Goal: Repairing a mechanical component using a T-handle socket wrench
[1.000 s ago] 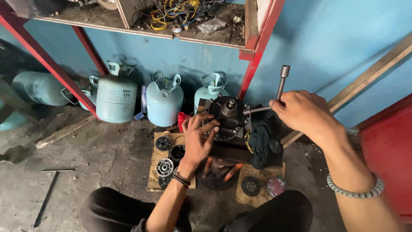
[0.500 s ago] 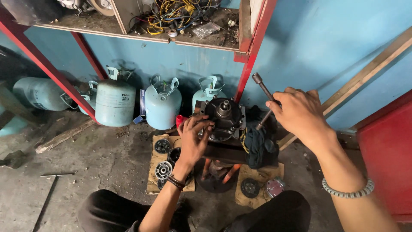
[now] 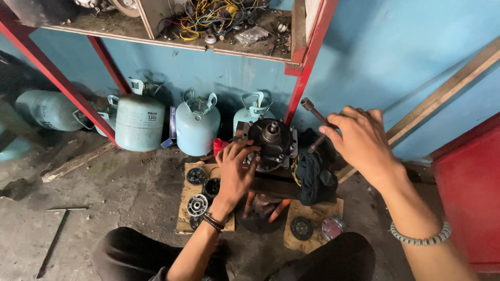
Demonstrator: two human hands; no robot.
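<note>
A dark round compressor (image 3: 272,139) with a centre shaft sits upright on a small stand in front of me. My left hand (image 3: 236,169) rests on its left side, fingers spread against the housing. Over to the right, my right hand (image 3: 360,139) grips a metal socket wrench (image 3: 314,114) whose handle points up and to the left, its lower end reaching the compressor's right edge. A dark rag (image 3: 314,174) hangs just right of the compressor.
Three pale blue gas cylinders (image 3: 197,127) stand against the blue wall, another lies at far left (image 3: 48,110). Round clutch parts (image 3: 198,204) lie on cardboard below. A red shelf frame (image 3: 308,57) holds wires. A red cabinet (image 3: 469,198) stands right; a T-handle tool (image 3: 57,231) lies on the floor.
My right hand has swung the wrench handle from upright over to the left. My left hand has stayed on the compressor.
</note>
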